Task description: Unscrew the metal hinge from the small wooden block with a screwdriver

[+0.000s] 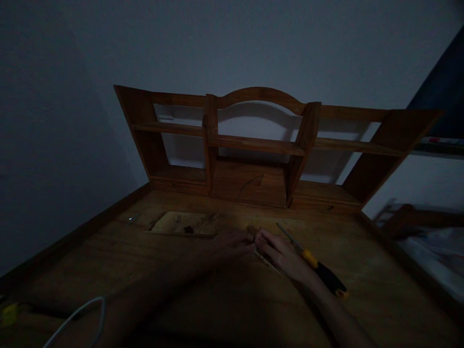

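Observation:
My left hand (232,243) and my right hand (278,252) meet over the middle of a wooden desktop (224,290). Both have their fingers bent and drawn together, the fingertips almost touching. Whatever lies between them is too small and dark to make out. A thin pale strip (268,263) runs out from beneath my right fingers along the wood; I cannot tell if it is held. Just right of my right hand lies a screwdriver (319,268) with a yellow and black handle, its shaft pointing away from me.
A wooden shelf unit (253,145) stands along the desk's back edge against the wall. Left of my hands is a pale, rough patch (181,224) in the desktop. A small shiny object (132,219) lies farther left. A white cord (83,305) crosses my left forearm.

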Demonstrator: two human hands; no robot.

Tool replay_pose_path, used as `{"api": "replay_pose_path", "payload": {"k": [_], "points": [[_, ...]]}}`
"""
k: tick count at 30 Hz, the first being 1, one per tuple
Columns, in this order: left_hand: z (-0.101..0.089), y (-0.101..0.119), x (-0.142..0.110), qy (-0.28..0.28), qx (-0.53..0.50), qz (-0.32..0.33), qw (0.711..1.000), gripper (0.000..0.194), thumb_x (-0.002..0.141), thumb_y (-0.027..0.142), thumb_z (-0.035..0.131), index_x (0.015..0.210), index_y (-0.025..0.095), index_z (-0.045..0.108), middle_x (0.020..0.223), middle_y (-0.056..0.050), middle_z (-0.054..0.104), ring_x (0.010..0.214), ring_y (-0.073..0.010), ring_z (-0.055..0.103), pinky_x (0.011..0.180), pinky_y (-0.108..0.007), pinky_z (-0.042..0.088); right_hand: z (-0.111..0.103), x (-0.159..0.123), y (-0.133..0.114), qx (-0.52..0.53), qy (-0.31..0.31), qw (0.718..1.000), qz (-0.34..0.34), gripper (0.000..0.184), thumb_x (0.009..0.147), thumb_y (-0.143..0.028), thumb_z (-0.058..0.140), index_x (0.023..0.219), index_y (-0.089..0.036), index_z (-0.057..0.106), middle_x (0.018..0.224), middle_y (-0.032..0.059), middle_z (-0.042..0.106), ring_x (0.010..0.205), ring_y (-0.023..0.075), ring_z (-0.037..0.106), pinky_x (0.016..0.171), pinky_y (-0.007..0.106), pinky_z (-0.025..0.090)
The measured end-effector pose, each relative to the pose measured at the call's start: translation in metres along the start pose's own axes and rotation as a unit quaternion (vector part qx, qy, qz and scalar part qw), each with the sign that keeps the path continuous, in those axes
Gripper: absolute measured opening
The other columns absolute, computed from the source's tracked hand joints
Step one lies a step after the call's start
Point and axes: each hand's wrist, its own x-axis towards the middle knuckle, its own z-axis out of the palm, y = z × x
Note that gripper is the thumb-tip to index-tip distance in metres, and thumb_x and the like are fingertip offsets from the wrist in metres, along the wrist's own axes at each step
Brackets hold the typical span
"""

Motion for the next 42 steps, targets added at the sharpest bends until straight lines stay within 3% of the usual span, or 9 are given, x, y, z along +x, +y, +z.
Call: {"api": "replay_pose_path", "payload": {"k": [2, 5, 10, 15, 19, 24, 29, 36, 42], "points": [[-0.005, 0.006, 0.000, 0.000, -0.059, -0.062, 0.996, 0.039, 0.101, 0.051, 0.049, 0.116, 0.022, 0.069, 0.112, -0.004, 0.070, 0.103, -0.0184, 0.065, 0.090, -0.030, 0.049, -0.001, 0.001, -0.004, 0.011, -0.011, 1.000, 0.001, 0.034, 0.104, -0.049, 0.043, 0.093, -0.018, 0.052, 0.085, -0.0005, 0.054, 0.080, 0.0123, 0.051, 0.071, 0.026, 0.036], [-0.011, 0.008, 0.001, -0.006, -0.112, -0.067, 0.991, 0.039, 0.100, 0.054, 0.049, 0.117, 0.025, 0.069, 0.113, -0.001, 0.069, 0.103, -0.0166, 0.065, 0.092, -0.029, 0.049, 0.003, 0.001, -0.002, 0.040, -0.018, 0.999, -0.007, 0.034, 0.105, -0.047, 0.042, 0.092, -0.017, 0.052, 0.086, 0.0005, 0.052, 0.082, 0.0123, 0.050, 0.073, 0.025, 0.037], [-0.002, 0.000, 0.002, 0.062, -0.107, 0.016, 0.992, 0.037, 0.102, 0.043, 0.046, 0.127, 0.022, 0.065, 0.125, -0.010, 0.063, 0.117, -0.0213, 0.058, 0.100, -0.035, 0.047, 0.019, 0.007, 0.017, 0.128, 0.027, 0.991, -0.003, 0.036, 0.102, -0.050, 0.046, 0.089, -0.016, 0.050, 0.078, 0.0005, 0.046, 0.070, 0.0114, 0.043, 0.062, 0.025, 0.034], [0.006, -0.010, 0.003, 0.118, -0.119, 0.070, 0.983, 0.052, 0.106, 0.045, 0.037, 0.155, 0.029, 0.035, 0.147, -0.010, 0.046, 0.136, -0.0222, 0.045, 0.116, -0.043, 0.037, 0.039, 0.018, 0.025, 0.325, 0.073, 0.943, 0.005, 0.037, 0.097, -0.054, 0.054, 0.087, -0.019, 0.047, 0.062, -0.0023, 0.046, 0.050, 0.0113, 0.041, 0.050, 0.026, 0.028], [0.007, -0.015, 0.001, 0.073, -0.166, 0.135, 0.974, 0.094, 0.086, 0.061, 0.066, 0.160, 0.027, 0.019, 0.155, -0.016, 0.036, 0.141, -0.0305, 0.041, 0.117, -0.050, 0.036, 0.043, 0.021, 0.022, 0.375, 0.095, 0.922, -0.011, 0.032, 0.096, -0.047, 0.058, 0.086, -0.018, 0.049, 0.065, -0.0005, 0.052, 0.054, 0.0132, 0.049, 0.056, 0.028, 0.036], [0.005, -0.015, 0.002, 0.066, -0.064, 0.129, 0.987, 0.135, 0.054, 0.052, 0.093, 0.161, 0.028, 0.013, 0.158, -0.018, 0.029, 0.146, -0.0356, 0.032, 0.118, -0.056, 0.034, 0.038, 0.021, 0.027, 0.404, 0.102, 0.909, -0.007, 0.028, 0.094, -0.043, 0.063, 0.089, -0.017, 0.055, 0.072, 0.0007, 0.055, 0.060, 0.0131, 0.054, 0.058, 0.027, 0.041], [0.004, -0.020, 0.005, 0.072, 0.016, 0.138, 0.988, 0.129, 0.063, 0.050, 0.089, 0.161, 0.027, 0.010, 0.158, -0.019, 0.027, 0.145, -0.0350, 0.034, 0.115, -0.055, 0.038, 0.031, 0.023, 0.033, 0.423, 0.103, 0.900, 0.002, 0.027, 0.091, -0.040, 0.067, 0.089, -0.016, 0.055, 0.074, 0.0012, 0.058, 0.058, 0.0115, 0.053, 0.054, 0.025, 0.039], [0.015, -0.030, 0.005, 0.036, -0.060, 0.115, 0.991, 0.113, 0.070, 0.033, 0.086, 0.160, 0.028, 0.016, 0.156, -0.015, 0.034, 0.143, -0.0309, 0.037, 0.117, -0.051, 0.037, 0.024, 0.018, 0.025, 0.399, 0.071, 0.914, 0.002, 0.031, 0.087, -0.041, 0.073, 0.087, -0.013, 0.061, 0.073, 0.0041, 0.061, 0.059, 0.0111, 0.053, 0.056, 0.025, 0.040], [0.014, -0.028, 0.007, 0.152, -0.043, 0.153, 0.976, 0.102, 0.063, 0.038, 0.090, 0.147, 0.028, 0.033, 0.140, -0.014, 0.046, 0.131, -0.0315, 0.049, 0.107, -0.054, 0.047, 0.017, 0.018, 0.023, 0.402, 0.079, 0.912, -0.005, 0.031, 0.087, -0.042, 0.072, 0.084, -0.012, 0.063, 0.072, 0.0047, 0.061, 0.058, 0.0110, 0.052, 0.055, 0.024, 0.039]]}}
